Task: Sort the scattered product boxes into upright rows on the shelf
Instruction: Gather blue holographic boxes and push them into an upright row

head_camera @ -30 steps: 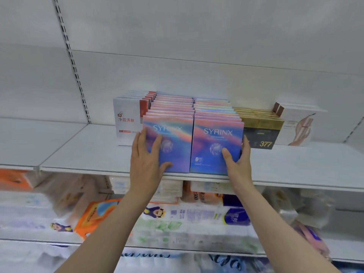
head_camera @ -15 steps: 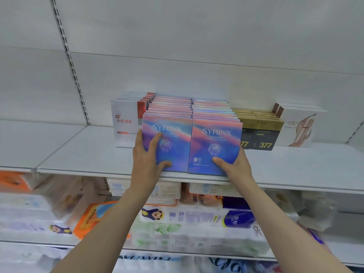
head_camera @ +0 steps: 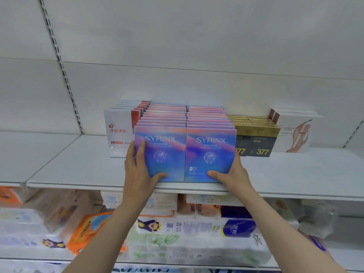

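**Two hands on the blue boxes**

The blue boxes (head_camera: 185, 146) stand upright in two rows near the front edge of the white shelf (head_camera: 78, 168). The left hand (head_camera: 137, 170) holds the left front box, thumb curled across its face. The right hand (head_camera: 232, 174) holds the right front box the same way. Gold boxes (head_camera: 256, 138) stand just beside them.

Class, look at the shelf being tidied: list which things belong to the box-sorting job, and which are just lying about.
Part of the job:
left hand
right hand
two rows of SYRINX boxes
white boxes with red edge
black and gold 377 boxes
white boxes at the right end
shelf

Just lying about:
tissue packs on the lower shelf
orange pack
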